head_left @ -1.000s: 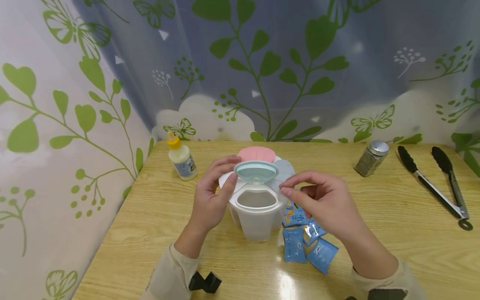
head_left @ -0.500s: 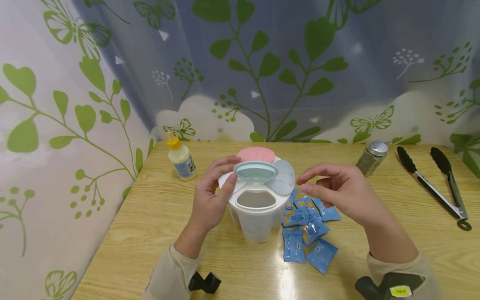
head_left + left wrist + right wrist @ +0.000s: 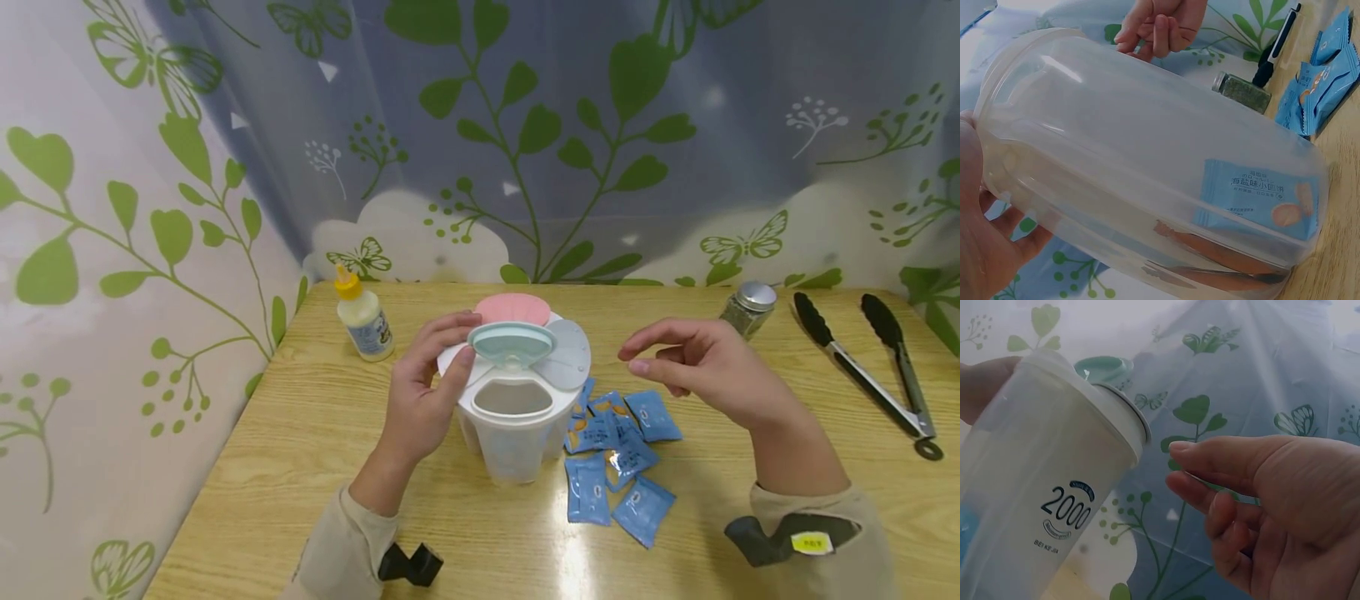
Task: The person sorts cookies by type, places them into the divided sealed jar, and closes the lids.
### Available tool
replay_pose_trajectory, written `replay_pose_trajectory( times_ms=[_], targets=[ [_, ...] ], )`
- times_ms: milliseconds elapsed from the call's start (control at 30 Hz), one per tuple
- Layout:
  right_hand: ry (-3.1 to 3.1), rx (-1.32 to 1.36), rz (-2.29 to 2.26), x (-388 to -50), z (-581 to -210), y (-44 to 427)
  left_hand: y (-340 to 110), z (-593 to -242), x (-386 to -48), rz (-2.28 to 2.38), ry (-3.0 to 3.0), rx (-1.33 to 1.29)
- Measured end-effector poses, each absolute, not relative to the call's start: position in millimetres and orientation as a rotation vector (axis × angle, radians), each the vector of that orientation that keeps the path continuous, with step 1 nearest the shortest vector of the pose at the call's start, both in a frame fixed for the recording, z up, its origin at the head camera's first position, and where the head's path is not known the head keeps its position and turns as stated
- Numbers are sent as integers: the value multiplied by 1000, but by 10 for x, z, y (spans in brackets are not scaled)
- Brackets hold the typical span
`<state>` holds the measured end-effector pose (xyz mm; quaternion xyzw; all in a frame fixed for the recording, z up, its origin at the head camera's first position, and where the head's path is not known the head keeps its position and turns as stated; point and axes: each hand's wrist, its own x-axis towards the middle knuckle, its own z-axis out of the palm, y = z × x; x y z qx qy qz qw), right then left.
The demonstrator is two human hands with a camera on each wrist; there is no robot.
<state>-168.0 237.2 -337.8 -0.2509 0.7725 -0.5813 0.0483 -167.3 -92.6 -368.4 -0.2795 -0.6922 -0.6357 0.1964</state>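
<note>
A clear plastic storage canister (image 3: 513, 450) with a white sectioned lid stands upright on the table. Its teal flap (image 3: 513, 343) is raised, leaving the front opening uncovered; the pink flap (image 3: 517, 309) and the grey-blue flap (image 3: 566, 354) lie down. My left hand (image 3: 427, 387) grips the lid's left edge, thumb on top. Through the wall in the left wrist view, a blue snack packet (image 3: 1260, 197) and brown-orange pieces (image 3: 1222, 253) show at the bottom. My right hand (image 3: 701, 367) hovers to the right, fingers loosely bent with nothing between them. Several blue snack packets (image 3: 588, 492) lie below it, beside the canister.
A squeeze bottle with a yellow cap (image 3: 364, 321) stands at the back left. Toward the back right are a glass jar of dried herbs (image 3: 746, 310) and black-tipped tongs (image 3: 873, 387). A patterned curtain (image 3: 570, 192) hangs along the table's rear edge.
My right hand has drawn away from the canister's lid to the right, uncovering more of the packets. The left hand keeps its grip, and the teal flap stays raised.
</note>
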Motion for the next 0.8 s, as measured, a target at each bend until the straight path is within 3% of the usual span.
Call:
replay_pose_trajectory(
  times_ms=[800],
  targets=[
    [2295,-662,-1543,-1994,-3875,2675,-929,-3694,-1676,-1787,-1928,-792]
  ],
)
